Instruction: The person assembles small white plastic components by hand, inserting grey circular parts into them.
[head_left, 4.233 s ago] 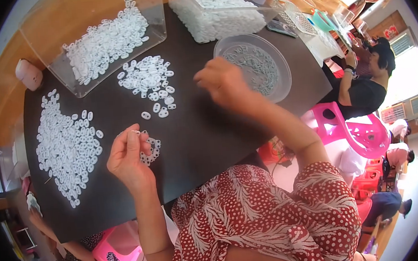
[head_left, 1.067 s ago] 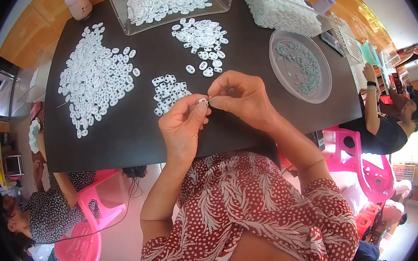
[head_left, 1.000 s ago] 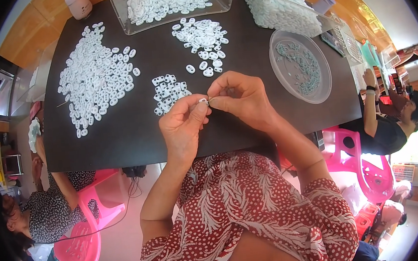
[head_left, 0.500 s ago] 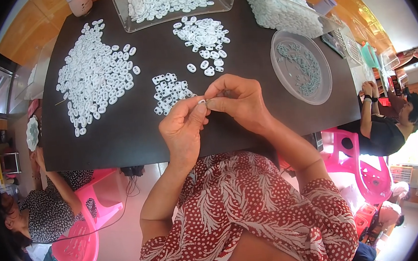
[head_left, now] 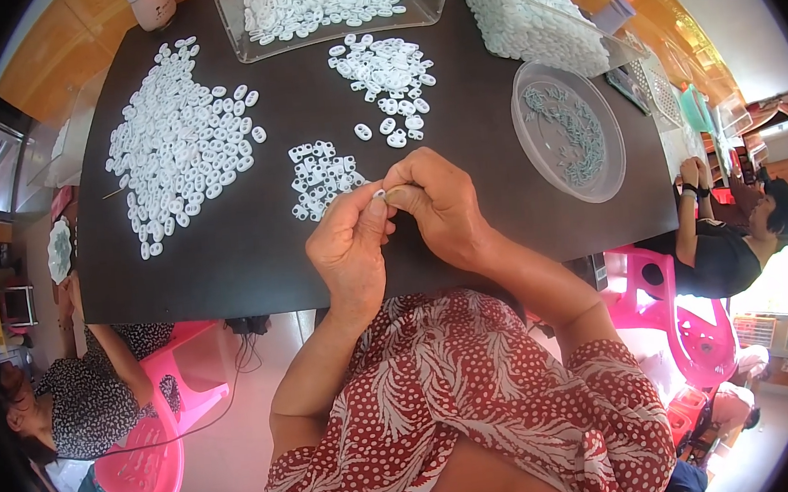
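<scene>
The left hand (head_left: 350,254) is positioned left of the round dish (head_left: 545,162), with its thumb and forefinger clamping a small white piece (head_left: 380,193). The right hand (head_left: 439,210) is working nearer to the dish, also on its left side; its thumb and forefinger are pressing together on the right edge of the same piece. Any smaller part between these fingertips is being hidden. The dish is containing thin grey-green parts (head_left: 580,134) and is resting on the dark table (head_left: 230,273). Left of the dish, a white cluster (head_left: 319,173) is lying just beside the hands; a broad white pile (head_left: 178,143) is spreading at the far left. Beyond the dish, a clear container (head_left: 534,27) is holding further white pieces.
</scene>
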The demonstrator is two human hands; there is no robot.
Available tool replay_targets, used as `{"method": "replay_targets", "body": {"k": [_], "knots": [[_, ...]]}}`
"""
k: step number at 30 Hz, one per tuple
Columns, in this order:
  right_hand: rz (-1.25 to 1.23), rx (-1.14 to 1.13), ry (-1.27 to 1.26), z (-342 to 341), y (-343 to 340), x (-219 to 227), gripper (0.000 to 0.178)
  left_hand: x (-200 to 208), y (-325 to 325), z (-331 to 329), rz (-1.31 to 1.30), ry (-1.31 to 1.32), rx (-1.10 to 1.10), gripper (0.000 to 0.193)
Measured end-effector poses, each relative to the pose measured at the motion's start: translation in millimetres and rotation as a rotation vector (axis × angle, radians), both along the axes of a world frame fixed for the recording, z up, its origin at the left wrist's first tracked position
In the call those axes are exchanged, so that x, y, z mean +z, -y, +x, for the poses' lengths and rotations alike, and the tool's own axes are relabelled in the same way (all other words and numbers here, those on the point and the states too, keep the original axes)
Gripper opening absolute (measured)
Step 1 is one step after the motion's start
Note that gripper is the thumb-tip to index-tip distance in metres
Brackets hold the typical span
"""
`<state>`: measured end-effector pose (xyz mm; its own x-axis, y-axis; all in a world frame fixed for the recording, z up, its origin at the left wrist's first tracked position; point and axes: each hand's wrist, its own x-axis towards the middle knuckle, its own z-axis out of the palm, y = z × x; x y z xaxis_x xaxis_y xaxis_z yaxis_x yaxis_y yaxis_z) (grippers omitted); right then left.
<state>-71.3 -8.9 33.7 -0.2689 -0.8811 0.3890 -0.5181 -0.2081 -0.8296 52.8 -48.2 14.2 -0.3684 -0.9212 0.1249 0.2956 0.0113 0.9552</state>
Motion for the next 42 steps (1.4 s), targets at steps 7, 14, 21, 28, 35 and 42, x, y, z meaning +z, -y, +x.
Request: {"method": "replay_targets", "body": {"k": [7, 14, 21, 28, 35, 42], "knots": [[0.028, -0.007, -0.121, -4.2, 1.4, -1.5, 0.002, -3.8, 0.7, -4.4, 0.051, -0.023, -0.011, 0.016], [0.061, 0.018, -0.117, -15.3, 13.9, 12.2, 0.006, -3.3, 6.2, -1.4, 0.139, -0.081, -0.054, 0.019], [-0.040, -0.082, -0.605, -44.7, 67.7, -2.5, 0.009, -5.5, 8.4, 3.6, 0.168, -0.173, 0.004, 0.024], [-0.024, -0.016, -0.940, -30.9, 87.1, -19.4, 0.003, -5.7, 8.3, 6.3, 0.176, -0.185, 0.036, 0.024], [-0.009, 0.035, -0.665, -33.4, 73.0, -13.6, 0.009, 0.6, 8.2, 4.6, 0.168, -0.165, 0.053, 0.023], [0.372, 0.139, 0.374, -37.9, 32.7, 18.3, 0.010, -5.0, 8.7, 2.4, 0.170, -0.178, -0.010, 0.021]]}}
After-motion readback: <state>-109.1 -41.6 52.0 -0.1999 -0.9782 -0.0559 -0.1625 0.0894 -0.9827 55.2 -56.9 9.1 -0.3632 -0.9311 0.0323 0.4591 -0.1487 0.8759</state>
